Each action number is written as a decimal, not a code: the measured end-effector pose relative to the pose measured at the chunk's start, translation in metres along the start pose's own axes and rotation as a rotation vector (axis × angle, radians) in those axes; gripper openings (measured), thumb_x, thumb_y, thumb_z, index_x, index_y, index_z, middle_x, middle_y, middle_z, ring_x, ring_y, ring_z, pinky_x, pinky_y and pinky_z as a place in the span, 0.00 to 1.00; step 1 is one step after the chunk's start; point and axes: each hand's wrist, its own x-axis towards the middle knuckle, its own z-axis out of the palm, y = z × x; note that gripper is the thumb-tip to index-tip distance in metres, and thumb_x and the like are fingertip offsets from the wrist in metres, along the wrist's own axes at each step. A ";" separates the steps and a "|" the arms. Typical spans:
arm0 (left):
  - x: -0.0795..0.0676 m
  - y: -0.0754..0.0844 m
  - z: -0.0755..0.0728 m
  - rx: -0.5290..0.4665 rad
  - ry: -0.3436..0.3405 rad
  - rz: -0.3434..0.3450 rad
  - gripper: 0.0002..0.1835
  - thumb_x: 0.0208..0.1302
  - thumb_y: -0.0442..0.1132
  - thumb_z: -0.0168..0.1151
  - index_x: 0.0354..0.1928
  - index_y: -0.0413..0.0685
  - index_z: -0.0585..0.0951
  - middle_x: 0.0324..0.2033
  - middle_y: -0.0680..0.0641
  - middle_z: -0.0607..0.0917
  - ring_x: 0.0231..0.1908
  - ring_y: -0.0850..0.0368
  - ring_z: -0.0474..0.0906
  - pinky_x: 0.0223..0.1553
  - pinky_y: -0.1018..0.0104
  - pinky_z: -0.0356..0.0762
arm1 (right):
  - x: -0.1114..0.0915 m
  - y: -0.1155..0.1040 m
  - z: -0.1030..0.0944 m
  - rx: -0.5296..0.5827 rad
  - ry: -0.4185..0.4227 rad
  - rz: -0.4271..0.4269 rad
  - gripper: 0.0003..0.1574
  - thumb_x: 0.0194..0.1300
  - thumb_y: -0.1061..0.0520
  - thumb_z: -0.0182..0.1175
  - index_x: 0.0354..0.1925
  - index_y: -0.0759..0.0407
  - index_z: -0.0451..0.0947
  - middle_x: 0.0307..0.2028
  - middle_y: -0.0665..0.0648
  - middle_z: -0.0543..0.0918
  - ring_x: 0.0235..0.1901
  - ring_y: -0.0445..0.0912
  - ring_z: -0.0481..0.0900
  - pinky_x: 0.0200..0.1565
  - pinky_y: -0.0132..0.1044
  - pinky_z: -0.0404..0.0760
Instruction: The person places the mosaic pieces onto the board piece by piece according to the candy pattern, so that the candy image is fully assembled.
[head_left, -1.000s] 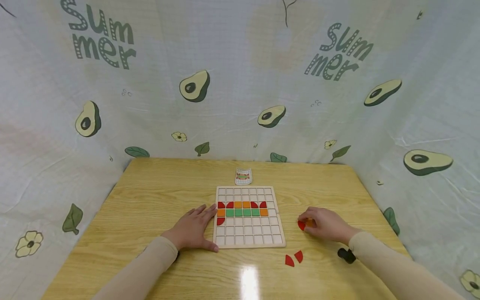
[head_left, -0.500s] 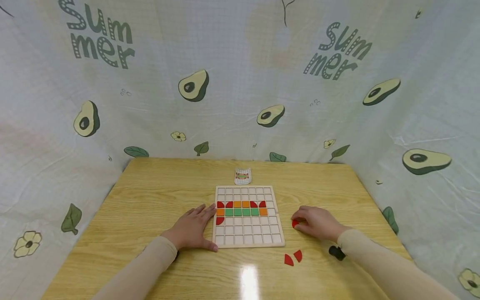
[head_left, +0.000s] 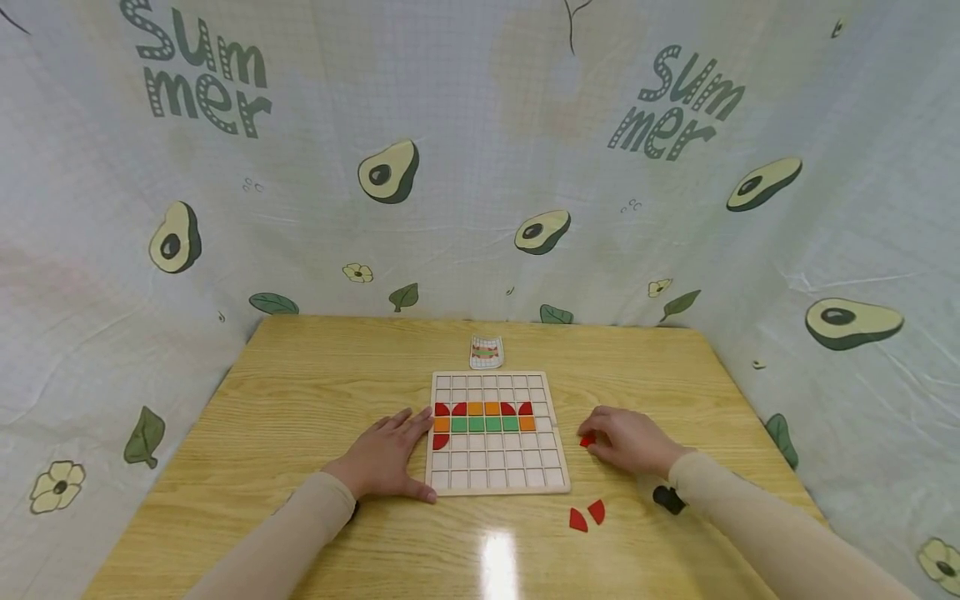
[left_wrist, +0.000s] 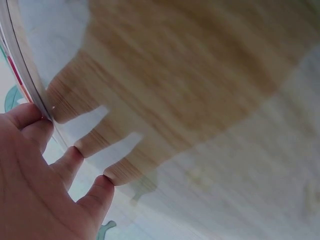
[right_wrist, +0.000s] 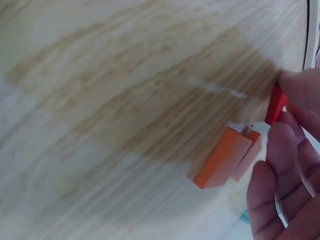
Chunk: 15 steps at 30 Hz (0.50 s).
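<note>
My left hand (head_left: 386,457) lies spread at the left edge of a pale wooden grid board (head_left: 498,481), its fingertips right at the rim. On the board, a row of red quarter-circle and orange square tiles sits above a row of green tiles (head_left: 484,425) with orange ends. One more red quarter-circle tile (head_left: 440,442) is below them at the left. To the right of the board, my right hand (head_left: 630,440) pinches a red tile (right_wrist: 276,105) between thumb and fingers. Close by those fingers, the right wrist view has orange tiles (right_wrist: 222,157), hidden behind the hand in the head view.
Two red quarter-circle tiles (head_left: 587,517) lie on the wooden table (head_left: 315,367) below the board's right corner. A small pattern card (head_left: 487,353) stands behind the board. Printed cloth (head_left: 465,125) hangs around the table's back and sides.
My right hand has moved a little left toward the board with the red tile. The orange glimpsed under it earlier is now covered in the head view. My left hand has stayed put.
</note>
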 end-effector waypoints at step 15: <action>-0.002 0.002 -0.004 -0.039 0.010 0.023 0.64 0.43 0.79 0.65 0.75 0.43 0.63 0.76 0.47 0.59 0.73 0.38 0.53 0.68 0.38 0.55 | 0.002 -0.003 -0.001 0.010 0.017 0.060 0.15 0.60 0.44 0.71 0.45 0.46 0.85 0.38 0.41 0.78 0.31 0.36 0.73 0.37 0.37 0.79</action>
